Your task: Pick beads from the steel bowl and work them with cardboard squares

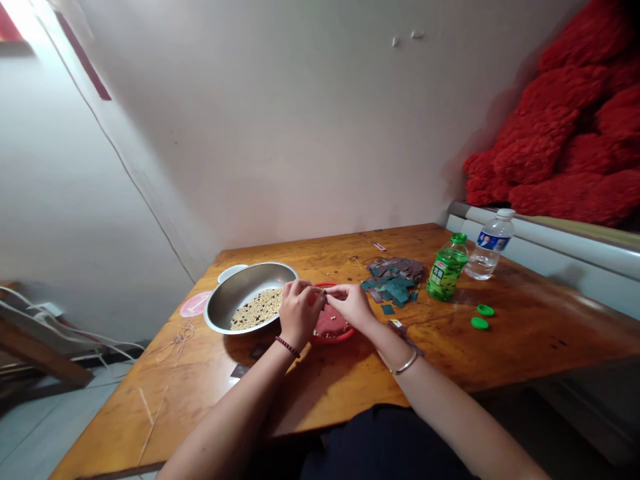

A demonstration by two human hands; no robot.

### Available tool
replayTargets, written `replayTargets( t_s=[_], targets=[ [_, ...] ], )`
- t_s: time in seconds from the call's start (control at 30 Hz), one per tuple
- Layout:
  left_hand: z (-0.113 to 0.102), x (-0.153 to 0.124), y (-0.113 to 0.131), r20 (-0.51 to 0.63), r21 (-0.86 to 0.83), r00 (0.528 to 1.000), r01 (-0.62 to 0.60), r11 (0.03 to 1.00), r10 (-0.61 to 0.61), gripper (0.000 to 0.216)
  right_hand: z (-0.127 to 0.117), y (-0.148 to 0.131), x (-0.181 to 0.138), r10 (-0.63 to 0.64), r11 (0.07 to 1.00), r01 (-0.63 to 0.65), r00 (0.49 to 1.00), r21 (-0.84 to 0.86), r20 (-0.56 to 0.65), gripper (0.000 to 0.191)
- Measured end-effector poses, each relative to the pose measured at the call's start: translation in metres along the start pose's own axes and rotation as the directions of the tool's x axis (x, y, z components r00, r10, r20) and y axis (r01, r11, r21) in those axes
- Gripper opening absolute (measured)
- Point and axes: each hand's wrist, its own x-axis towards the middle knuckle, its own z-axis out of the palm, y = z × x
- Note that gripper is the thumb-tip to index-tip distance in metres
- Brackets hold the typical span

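Note:
My left hand (301, 308) and my right hand (353, 307) meet fingertip to fingertip in a pinch over a red basket (345, 337). Between the fingertips is a small dark bit, too small to name. Inside the basket lies a dull red mass (331, 321) with several pale beads or beans around it. Left of my left hand, a steel basin (220, 303) leans with its opening toward me, holding many pale bean-like pieces (257, 308) mixed with dark ones. Beyond my right hand spreads a heap of dark green and brown square pieces (395, 279).
A green bottle (444, 270) and a clear water bottle (490, 247) stand at the right, with two green caps (480, 323) nearby. Loose string (173, 343) and a pink round fan-like disc (195, 305) lie at the left. Red bundles (560, 140) are piled behind the right side.

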Motion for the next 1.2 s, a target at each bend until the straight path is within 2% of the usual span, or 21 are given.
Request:
replayTargets(
  t_s=[0.3,0.4,1.2],
  targets=[
    [0.0004,0.0008,-0.0016,0.026,-0.012,0.999,0.044,0.999,-0.044,0.014,0.0002,0.0041,0.0017,0.005,1.000,-0.005,1.000,0.021,-0.015,0.022],
    [-0.0001,0.0013,-0.0022,0.034,-0.024,0.999,0.016,1.000,-0.015,0.014,-0.0001,0.0047,0.0023,0.002,1.000,-0.001,1.000,0.029,-0.023,0.021],
    [-0.0020,0.0035,-0.0041,0.004,-0.009,0.999,0.042,0.999,-0.042,0.014,-0.0004,0.0007,0.0027,0.025,0.990,-0.022,1.000,0.138,-0.016,0.023]
  ],
)
